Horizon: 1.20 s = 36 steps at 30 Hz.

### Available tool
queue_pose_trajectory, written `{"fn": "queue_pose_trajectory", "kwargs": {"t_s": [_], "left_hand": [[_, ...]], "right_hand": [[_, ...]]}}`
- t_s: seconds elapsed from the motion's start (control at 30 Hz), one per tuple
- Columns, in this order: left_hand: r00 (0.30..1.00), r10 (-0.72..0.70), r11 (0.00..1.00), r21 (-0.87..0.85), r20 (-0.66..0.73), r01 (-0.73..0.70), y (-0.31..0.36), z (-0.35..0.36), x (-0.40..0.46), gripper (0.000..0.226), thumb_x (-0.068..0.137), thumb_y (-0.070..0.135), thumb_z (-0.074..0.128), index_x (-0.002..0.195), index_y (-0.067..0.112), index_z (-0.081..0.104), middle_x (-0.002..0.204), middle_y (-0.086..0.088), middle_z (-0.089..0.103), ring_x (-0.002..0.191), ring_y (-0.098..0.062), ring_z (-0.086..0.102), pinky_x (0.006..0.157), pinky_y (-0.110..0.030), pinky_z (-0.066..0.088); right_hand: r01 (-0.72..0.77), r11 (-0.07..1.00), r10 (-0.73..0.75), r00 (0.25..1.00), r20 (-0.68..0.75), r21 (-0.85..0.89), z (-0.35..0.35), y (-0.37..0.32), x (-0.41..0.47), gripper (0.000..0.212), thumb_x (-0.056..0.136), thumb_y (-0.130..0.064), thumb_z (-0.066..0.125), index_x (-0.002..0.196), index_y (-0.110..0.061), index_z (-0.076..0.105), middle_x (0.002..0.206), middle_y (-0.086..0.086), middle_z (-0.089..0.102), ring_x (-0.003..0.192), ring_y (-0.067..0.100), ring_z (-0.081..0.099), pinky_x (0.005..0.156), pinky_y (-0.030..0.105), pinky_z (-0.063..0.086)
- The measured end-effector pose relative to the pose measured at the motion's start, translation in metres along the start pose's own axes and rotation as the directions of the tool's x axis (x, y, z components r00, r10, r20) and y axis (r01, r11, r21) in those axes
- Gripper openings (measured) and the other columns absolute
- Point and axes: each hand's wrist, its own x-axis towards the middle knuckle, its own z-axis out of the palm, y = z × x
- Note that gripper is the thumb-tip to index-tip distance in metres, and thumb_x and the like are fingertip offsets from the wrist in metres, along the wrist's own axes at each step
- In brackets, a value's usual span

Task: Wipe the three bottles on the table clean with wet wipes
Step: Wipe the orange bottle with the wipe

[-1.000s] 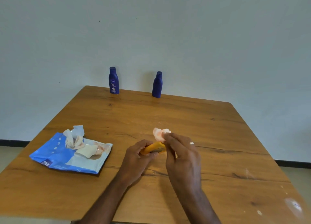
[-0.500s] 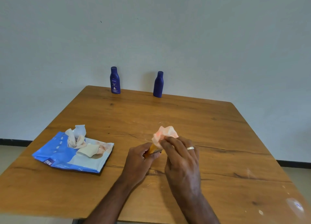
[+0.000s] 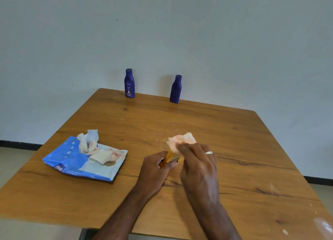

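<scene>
A small orange bottle (image 3: 170,157) lies low over the middle of the wooden table (image 3: 234,149), gripped at its near end by my left hand (image 3: 155,169). My right hand (image 3: 198,164) presses a crumpled pale pink wet wipe (image 3: 180,140) onto the bottle's far end, which the wipe and fingers hide. Two dark blue bottles stand upright at the table's far edge: one with a white label (image 3: 129,83) on the left, a plain one (image 3: 176,89) to its right.
A blue pack of wet wipes (image 3: 72,160) lies flat at the left of the table, flap open, with crumpled used wipes (image 3: 93,149) on top. A white wall stands right behind the far edge. White smudges mark the table's near right corner.
My right hand has slid the wipe further along the bottle, away from me, covering more of it. The wipe has spread out. My left hand keeps its hold.
</scene>
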Motion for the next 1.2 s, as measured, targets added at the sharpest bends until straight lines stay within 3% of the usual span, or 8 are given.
{"fn": "queue_pose_trajectory", "kwargs": {"t_s": [0.1,0.17,0.3,0.4,0.63,0.93,1.07,1.2], "left_hand": [[1.000,-0.018,1.000,-0.001,0.005,0.018,-0.002,0.001,0.000,0.030,0.087,0.025,0.074,0.110,0.042,0.071,0.097,0.016,0.077,0.092,-0.011,0.071,0.079,-0.041,0.059],[1.000,-0.028,1.000,-0.001,-0.008,0.028,-0.005,0.002,0.000,0.026,0.087,0.021,0.076,0.112,0.030,0.075,0.097,0.017,0.077,0.092,-0.008,0.071,0.080,-0.039,0.059],[0.999,-0.021,0.998,0.057,-0.026,0.023,-0.003,0.000,0.000,0.008,0.087,0.019,0.071,0.091,0.026,0.074,0.078,0.010,0.074,0.075,-0.011,0.070,0.065,-0.031,0.056],[0.999,-0.034,0.992,0.118,-0.042,0.039,-0.004,0.000,-0.001,0.017,0.089,0.011,0.074,0.087,0.028,0.071,0.073,0.010,0.072,0.072,-0.008,0.070,0.059,-0.026,0.053],[0.998,-0.062,0.998,-0.011,-0.019,0.061,0.000,0.003,0.001,0.024,0.087,0.018,0.076,0.106,0.032,0.076,0.094,0.019,0.076,0.090,-0.008,0.071,0.079,-0.037,0.057],[0.998,-0.058,0.997,0.053,-0.032,0.059,0.001,0.000,0.000,0.013,0.088,0.021,0.071,0.081,0.033,0.068,0.072,0.009,0.071,0.067,-0.010,0.066,0.060,-0.032,0.054],[0.996,-0.091,0.995,-0.038,-0.008,0.090,0.007,0.003,0.002,0.020,0.087,0.015,0.075,0.098,0.032,0.076,0.088,0.013,0.076,0.085,-0.009,0.070,0.076,-0.035,0.057],[0.992,-0.127,0.991,-0.032,-0.011,0.127,0.002,0.000,0.002,0.013,0.088,0.011,0.076,0.099,0.017,0.078,0.090,0.002,0.077,0.086,-0.020,0.071,0.077,-0.045,0.056]], "right_hand": [[-0.096,0.995,0.096,0.995,-0.011,-0.008,-0.003,0.012,0.002,0.036,0.079,0.011,0.068,0.107,-0.009,0.076,0.101,0.004,0.073,0.092,0.029,0.067,0.073,0.047,0.054],[-0.061,0.998,0.061,0.998,-0.003,-0.006,-0.002,0.007,0.003,0.030,0.084,0.003,0.060,0.107,-0.007,0.076,0.101,0.005,0.074,0.092,0.030,0.067,0.073,0.047,0.054],[0.051,0.998,-0.053,0.996,0.066,0.021,0.001,-0.022,0.003,0.030,0.085,-0.016,0.053,0.103,-0.008,0.076,0.101,0.003,0.073,0.094,0.027,0.066,0.078,0.044,0.055],[0.085,0.995,-0.089,0.993,0.078,0.044,0.004,-0.028,0.003,0.025,0.084,-0.016,0.060,0.102,-0.010,0.076,0.101,0.002,0.073,0.094,0.025,0.066,0.079,0.042,0.055],[-0.076,0.997,0.076,0.997,-0.030,0.026,-0.001,0.013,0.003,0.032,0.081,0.009,0.061,0.105,-0.007,0.076,0.100,0.005,0.073,0.087,0.031,0.065,0.071,0.048,0.054],[0.086,0.995,-0.088,0.995,0.045,0.042,0.008,-0.020,0.004,0.031,0.087,-0.017,0.052,0.105,-0.009,0.075,0.102,0.001,0.072,0.094,0.025,0.065,0.077,0.042,0.054],[-0.016,1.000,0.017,0.999,-0.038,0.011,0.004,0.008,0.004,0.030,0.086,0.002,0.055,0.106,-0.007,0.075,0.102,0.004,0.073,0.088,0.025,0.065,0.073,0.039,0.055],[-0.213,0.976,0.211,0.977,0.042,0.041,0.003,0.033,0.010,0.034,0.084,0.011,0.066,0.109,-0.009,0.076,0.098,0.004,0.074,0.085,0.025,0.066,0.070,0.035,0.052]]}}
